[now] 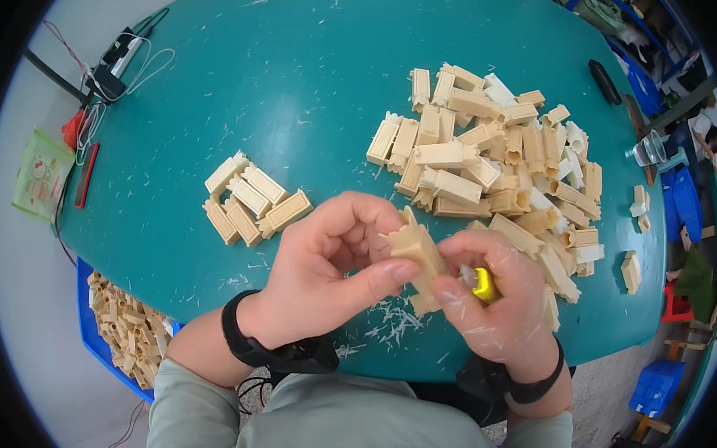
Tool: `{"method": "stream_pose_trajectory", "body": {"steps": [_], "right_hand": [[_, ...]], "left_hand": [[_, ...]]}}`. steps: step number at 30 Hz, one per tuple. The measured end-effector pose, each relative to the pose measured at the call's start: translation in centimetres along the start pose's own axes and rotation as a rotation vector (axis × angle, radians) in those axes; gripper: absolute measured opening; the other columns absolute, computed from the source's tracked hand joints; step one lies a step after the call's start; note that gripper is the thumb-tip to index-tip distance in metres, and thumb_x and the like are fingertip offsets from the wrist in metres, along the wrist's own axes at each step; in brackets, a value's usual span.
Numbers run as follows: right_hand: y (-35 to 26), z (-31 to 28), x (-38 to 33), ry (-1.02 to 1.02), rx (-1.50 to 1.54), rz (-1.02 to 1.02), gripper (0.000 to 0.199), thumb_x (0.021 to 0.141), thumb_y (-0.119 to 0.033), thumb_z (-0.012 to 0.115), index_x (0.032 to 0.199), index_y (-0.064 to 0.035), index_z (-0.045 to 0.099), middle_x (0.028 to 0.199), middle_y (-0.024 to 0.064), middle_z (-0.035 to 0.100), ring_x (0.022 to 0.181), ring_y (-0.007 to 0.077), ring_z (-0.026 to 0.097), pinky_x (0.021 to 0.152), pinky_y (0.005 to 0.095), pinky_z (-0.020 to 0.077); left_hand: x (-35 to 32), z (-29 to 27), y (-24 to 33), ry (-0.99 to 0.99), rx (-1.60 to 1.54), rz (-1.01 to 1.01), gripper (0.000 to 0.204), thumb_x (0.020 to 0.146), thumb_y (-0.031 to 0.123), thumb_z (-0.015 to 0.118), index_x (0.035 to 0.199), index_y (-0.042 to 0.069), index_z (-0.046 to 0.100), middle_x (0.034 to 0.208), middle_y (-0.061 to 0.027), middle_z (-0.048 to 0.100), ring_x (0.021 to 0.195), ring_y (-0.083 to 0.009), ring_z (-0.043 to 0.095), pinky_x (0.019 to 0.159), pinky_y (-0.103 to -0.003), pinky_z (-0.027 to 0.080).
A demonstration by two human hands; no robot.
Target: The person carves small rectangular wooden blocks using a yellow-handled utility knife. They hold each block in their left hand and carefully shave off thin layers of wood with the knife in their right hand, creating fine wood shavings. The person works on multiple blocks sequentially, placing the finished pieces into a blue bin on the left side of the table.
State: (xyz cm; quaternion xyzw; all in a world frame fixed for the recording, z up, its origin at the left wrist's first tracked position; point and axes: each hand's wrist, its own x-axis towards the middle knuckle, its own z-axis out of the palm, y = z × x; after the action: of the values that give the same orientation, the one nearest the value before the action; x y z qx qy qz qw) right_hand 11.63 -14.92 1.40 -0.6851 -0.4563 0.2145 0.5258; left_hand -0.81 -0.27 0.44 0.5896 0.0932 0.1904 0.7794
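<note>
In front of my body, my left hand [324, 267] pinches a cream-coloured hollow plastic piece [416, 251] between thumb and fingers. The piece is tilted, its jagged, crown-like end pointing up and to the left. My right hand [497, 292] is closed round a small yellow-handled trimming tool [483, 285] with a grey end. Its fingertips are against the right side of the plastic piece; whether a blade touches it is hidden. Below the piece, thin pale shavings [394, 323] lie scattered on the green table [317, 84].
A large heap of similar pieces [459, 156] covers the table's right side. Several more form a small group [254, 202] at the left. A blue bin [93, 336] full of pieces stands lower left. A black object [604, 82] and a clear cup [648, 148] sit near the right edge.
</note>
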Motion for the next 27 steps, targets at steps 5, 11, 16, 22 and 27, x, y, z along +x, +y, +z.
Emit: {"method": "stream_pose_trajectory", "body": {"steps": [5, 11, 16, 22, 27], "right_hand": [[0.1, -0.5, -0.2, 0.014, 0.124, 0.096, 0.021, 0.08, -0.01, 0.062, 0.099, -0.0026, 0.059, 0.079, 0.0085, 0.06, 0.067, 0.0139, 0.057, 0.062, 0.0241, 0.0449], [-1.2, -1.4, 0.0, -0.053, 0.355, 0.319, 0.018, 0.085, -0.013, 0.055, 0.095, 0.0012, 0.06, 0.076, 0.0054, 0.058, 0.07, 0.0093, 0.053, 0.063, 0.0226, 0.0427], [-1.0, -1.6, 0.0, -0.029, 0.474, 0.343, 0.02, 0.085, -0.016, 0.057, 0.097, 0.0, 0.058, 0.079, 0.0031, 0.057, 0.07, 0.007, 0.051, 0.061, 0.0223, 0.0417], [0.0, -0.2, 0.0, 0.098, 0.265, 0.118, 0.026, 0.081, -0.016, 0.064, 0.101, -0.0014, 0.055, 0.084, 0.0025, 0.055, 0.069, 0.0064, 0.049, 0.06, 0.0215, 0.0409], [0.3, -0.8, -0.2, 0.074, 0.273, 0.224, 0.026, 0.081, -0.014, 0.065, 0.102, -0.0011, 0.055, 0.084, 0.0022, 0.053, 0.069, 0.0067, 0.047, 0.06, 0.0211, 0.0395]], "left_hand": [[0.0, -0.8, 0.0, -0.063, 0.074, 0.068, 0.027, 0.082, -0.004, 0.059, 0.108, -0.002, 0.053, 0.091, -0.0037, 0.059, 0.079, -0.0067, 0.056, 0.07, -0.023, 0.048], [0.2, -0.9, -0.3, -0.088, 0.103, 0.149, 0.025, 0.08, -0.004, 0.06, 0.105, -0.003, 0.055, 0.094, -0.0048, 0.059, 0.082, -0.0086, 0.057, 0.071, -0.024, 0.048], [0.4, -0.8, -0.9, -0.086, 0.097, 0.212, 0.022, 0.079, -0.004, 0.062, 0.1, -0.002, 0.056, 0.095, -0.0059, 0.059, 0.083, -0.0097, 0.058, 0.073, -0.024, 0.049], [0.1, -1.1, -0.6, -0.079, 0.069, 0.086, 0.022, 0.08, -0.004, 0.062, 0.101, -0.003, 0.056, 0.093, -0.0076, 0.061, 0.082, -0.0105, 0.06, 0.073, -0.024, 0.05], [0.1, -0.4, 0.0, -0.097, 0.143, 0.105, 0.023, 0.084, 0.003, 0.06, 0.104, -0.007, 0.054, 0.091, -0.0151, 0.063, 0.081, -0.018, 0.063, 0.069, -0.028, 0.052]]}}
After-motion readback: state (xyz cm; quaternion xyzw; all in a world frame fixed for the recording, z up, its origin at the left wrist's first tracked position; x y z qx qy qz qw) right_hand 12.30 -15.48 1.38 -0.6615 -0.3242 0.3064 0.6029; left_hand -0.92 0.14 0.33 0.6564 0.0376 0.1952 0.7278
